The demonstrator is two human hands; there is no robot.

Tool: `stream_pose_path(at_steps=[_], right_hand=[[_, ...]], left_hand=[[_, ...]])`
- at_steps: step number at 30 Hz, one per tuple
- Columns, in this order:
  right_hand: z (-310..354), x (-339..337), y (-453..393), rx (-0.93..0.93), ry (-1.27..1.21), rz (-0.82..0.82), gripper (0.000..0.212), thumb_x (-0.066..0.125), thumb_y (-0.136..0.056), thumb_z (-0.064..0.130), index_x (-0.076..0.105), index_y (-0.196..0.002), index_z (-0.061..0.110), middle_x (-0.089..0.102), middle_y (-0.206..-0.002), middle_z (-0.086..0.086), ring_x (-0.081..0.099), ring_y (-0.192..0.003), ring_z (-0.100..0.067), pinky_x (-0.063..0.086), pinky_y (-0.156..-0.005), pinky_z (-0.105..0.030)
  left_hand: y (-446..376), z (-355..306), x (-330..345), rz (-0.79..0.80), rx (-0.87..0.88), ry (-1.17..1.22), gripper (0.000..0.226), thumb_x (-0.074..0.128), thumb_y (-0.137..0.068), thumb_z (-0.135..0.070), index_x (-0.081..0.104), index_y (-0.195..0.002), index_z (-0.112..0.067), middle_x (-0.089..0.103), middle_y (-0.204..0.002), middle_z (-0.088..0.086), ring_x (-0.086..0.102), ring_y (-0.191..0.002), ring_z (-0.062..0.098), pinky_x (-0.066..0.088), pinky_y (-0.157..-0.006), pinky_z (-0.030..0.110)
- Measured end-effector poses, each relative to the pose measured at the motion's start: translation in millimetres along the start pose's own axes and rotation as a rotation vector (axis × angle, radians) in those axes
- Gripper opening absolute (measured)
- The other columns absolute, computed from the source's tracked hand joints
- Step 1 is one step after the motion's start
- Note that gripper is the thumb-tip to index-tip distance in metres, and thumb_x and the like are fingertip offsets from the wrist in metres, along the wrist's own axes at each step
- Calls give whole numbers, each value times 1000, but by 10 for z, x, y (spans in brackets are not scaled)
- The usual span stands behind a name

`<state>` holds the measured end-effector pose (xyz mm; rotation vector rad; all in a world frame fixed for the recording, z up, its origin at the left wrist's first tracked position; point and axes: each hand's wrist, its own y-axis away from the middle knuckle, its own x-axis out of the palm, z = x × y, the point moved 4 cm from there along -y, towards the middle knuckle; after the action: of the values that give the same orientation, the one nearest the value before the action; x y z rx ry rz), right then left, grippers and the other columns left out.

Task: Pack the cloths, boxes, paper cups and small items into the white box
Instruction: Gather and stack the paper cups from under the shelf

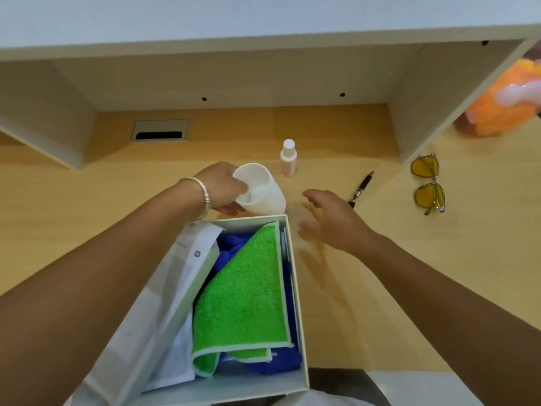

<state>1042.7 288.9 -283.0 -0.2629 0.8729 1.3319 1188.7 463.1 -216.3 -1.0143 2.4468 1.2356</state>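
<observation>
While seemingly tilted, cup (260,190) left-held.

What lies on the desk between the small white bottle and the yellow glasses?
In the head view, only a black pen lies between the small white bottle and the yellow glasses; otherwise bare desk.
</observation>
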Motion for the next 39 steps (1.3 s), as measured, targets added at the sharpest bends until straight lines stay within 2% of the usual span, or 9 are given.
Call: stream_pose_path(at_steps=[4,12,17,20,22,24,27,32,39], right_hand=[[224,-48,-58,-136,-35,33,71,78,-71,37,46,-132,24,50,-128,-2,50,-113,-17,40,-86,-29],[978,-658,290,-485,53,-120,63,73,-71,44,46,-127,32,56,-117,7,52,-103,-13,48,-84,-40],[1236,-751,630,-546,97,-156,62,73,-67,51,50,-122,34,61,-112,9,55,-98,-13,50,-79,-41],[1141,-732,803,-492,104,-148,62,75,-67,50,52,-124,37,63,-111,14,57,-96,-9,51,-77,-40],[1024,-710,914,-421,122,-142,62,75,-67,49,51,-124,41,62,-108,20,56,-95,-3,51,-76,-38],[920,-676,1025,-362,141,-140,58,74,-66,50,51,-119,44,62,-104,21,56,-92,-2,52,-75,-38],[835,-605,1148,-310,161,-149,58,75,-65,48,52,-118,44,62,-100,20,56,-89,-2,52,-74,-39],[878,-430,1168,-306,161,-136,57,74,-66,49,52,-118,42,63,-102,19,57,-91,-5,52,-75,-39],[906,-318,1050,-297,196,-115,58,73,-67,51,51,-120,41,61,-105,17,56,-92,-7,51,-75,-40]], left_hand=[[206,54,-114,26,1,271,30,54,-93,-12,61,-121,-13,66,-114,10,73,-84,19,58,-63,27],[998,11,-399,23,249,527,31,63,-77,-23,71,-107,-29,72,-107,2,69,-97,18,57,-72,30],[1223,142,-427,-26,357,605,22,60,-87,-29,72,-105,-26,73,-105,3,69,-98,19,57,-73,29],[1253,310,-487,-215,485,248,35,40,-98,-43,70,-104,-25,73,-99,2,68,-92,14,57,-72,26],[1263,405,-449,-203,586,-50,43,33,-97,-48,67,-109,-26,71,-93,-1,66,-84,11,56,-70,25],[1264,482,-376,-136,680,-280,35,36,-97,-41,64,-115,-30,67,-96,-14,61,-85,1,52,-74,23],[1251,612,-328,-157,756,-571,36,51,-92,-43,63,-120,-25,61,-117,-8,54,-106,11,46,-91,35],[1251,844,-388,-318,643,-774,74,59,-71,-70,50,-131,-27,52,-128,-6,50,-114,18,43,-95,40],[1235,932,-398,-440,531,-800,65,60,-74,-55,47,-130,-25,52,-123,0,49,-112,24,41,-92,39]])
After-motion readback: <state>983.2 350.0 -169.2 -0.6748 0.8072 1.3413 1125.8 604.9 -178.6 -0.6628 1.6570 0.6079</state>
